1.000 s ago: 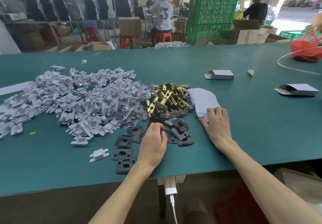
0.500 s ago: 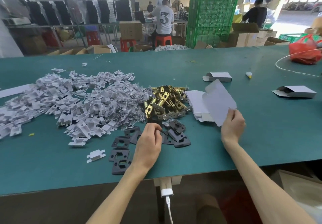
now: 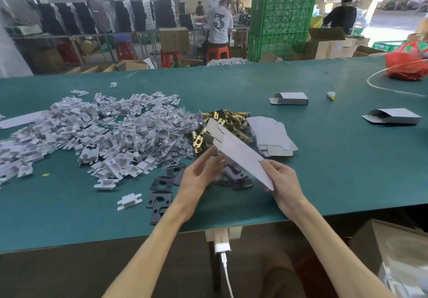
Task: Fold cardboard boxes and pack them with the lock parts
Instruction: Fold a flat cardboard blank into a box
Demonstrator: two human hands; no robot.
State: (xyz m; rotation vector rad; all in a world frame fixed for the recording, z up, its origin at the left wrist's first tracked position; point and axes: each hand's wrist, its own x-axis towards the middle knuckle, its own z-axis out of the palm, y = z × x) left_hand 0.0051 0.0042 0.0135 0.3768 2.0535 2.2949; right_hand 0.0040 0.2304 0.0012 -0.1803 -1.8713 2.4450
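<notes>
A flat white cardboard box blank [image 3: 238, 151] hangs tilted above the green table [image 3: 347, 170], over black strike plates [image 3: 159, 195], with the right hand [image 3: 284, 182] pinching its near end, thumb on top, and the left hand [image 3: 201, 177] touching its left edge with its fingertips [image 3: 217, 157], grip unclear.

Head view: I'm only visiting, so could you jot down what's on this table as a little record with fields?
Held: one flat blank, lifted above the table
Right hand: grips the blank's near end
Left hand: holds its left edge
Blank stack: flat, right of the latches
Latches: brass heap, mid-table
Plates: black, near the front edge
Inserts: big white pile, left
Boxes: two folded, the other farther right
</notes>
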